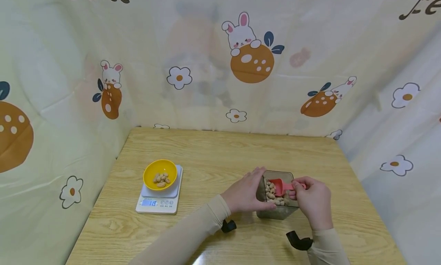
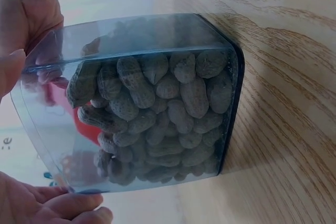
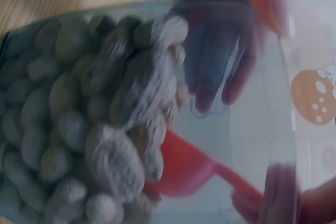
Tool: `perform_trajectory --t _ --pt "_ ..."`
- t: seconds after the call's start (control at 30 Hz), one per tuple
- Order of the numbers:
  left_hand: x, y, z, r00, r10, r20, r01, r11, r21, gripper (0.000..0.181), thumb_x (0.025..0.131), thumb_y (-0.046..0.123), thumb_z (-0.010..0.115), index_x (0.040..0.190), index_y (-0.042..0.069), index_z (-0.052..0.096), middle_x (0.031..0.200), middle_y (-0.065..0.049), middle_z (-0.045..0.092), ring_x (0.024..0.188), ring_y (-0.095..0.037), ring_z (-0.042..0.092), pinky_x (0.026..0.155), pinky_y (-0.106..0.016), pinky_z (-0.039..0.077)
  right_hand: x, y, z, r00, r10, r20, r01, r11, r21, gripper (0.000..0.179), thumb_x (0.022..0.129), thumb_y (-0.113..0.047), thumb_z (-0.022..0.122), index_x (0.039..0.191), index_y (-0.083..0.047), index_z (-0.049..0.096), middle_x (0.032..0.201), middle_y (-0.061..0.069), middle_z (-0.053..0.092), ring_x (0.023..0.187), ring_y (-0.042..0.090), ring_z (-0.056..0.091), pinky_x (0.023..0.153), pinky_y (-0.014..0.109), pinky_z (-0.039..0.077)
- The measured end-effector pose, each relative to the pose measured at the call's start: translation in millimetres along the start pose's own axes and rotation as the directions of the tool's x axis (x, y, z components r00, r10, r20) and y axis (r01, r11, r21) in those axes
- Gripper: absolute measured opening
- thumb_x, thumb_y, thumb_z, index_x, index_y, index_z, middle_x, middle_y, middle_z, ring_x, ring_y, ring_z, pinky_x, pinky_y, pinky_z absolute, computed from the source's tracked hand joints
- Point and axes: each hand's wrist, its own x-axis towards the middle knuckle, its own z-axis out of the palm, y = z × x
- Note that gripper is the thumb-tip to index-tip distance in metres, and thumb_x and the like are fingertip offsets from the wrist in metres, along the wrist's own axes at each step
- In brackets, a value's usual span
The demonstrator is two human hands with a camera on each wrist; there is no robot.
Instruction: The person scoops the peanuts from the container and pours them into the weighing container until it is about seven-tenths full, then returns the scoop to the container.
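Observation:
A clear, grey-tinted plastic container [image 1: 273, 213] stands on the table, filled partway with unshelled peanuts [image 2: 173, 98]. My left hand [image 1: 246, 193] grips its near left side, thumb on the front rim and fingers round the back corner. From the right, my right hand [image 1: 314, 200] pinches the handle of a red scoop [image 1: 278, 186], some of its fingers inside the container's mouth. The scoop's bowl [image 3: 181, 166] lies against the top of the peanuts, its front edge hidden behind them in the right wrist view.
To the left, a yellow bowl [image 1: 160, 166] holding several peanuts sits on a white kitchen scale [image 1: 172, 208] with a lit display. Wood-grain table [image 1: 213, 154] lies beneath everything. A printed curtain [image 1: 200, 100] encloses the back and sides. Black wrist mounts [image 1: 299, 241] show below the hands.

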Motion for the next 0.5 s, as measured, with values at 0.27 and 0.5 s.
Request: perform_trajectory --t 0.27,0.5 --pt "2.2 -0.9 2.8 1.000 -0.015 -0.001 0.015 1.000 0.012 0.118 0.087 0.078 0.073 0.173 0.017 0.019 0.179 -0.004 0.028 0.167 -0.022 0.026 0.135 -0.039 0.026 1.9 1.0 0.5 0.997 0.076 -0.020 -0.074 0.995 0.061 0.022 0.106 -0.007 0.063 0.113 0.009 0.077 0.103 0.027 0.079 0.062 0.005 0.075 0.061 0.025 0.064" --pt "2.6 -1.6 2.1 0.999 -0.027 -0.019 0.028 0.999 0.026 0.116 0.085 0.080 0.073 0.171 0.018 0.027 0.176 -0.002 0.036 0.165 -0.024 0.031 0.131 -0.043 0.036 2.1 3.2 -3.9 0.992 0.128 0.015 -0.129 0.981 0.143 0.025 0.108 -0.008 0.062 0.118 0.011 0.074 0.092 0.018 0.080 0.062 0.005 0.075 0.062 0.024 0.065"
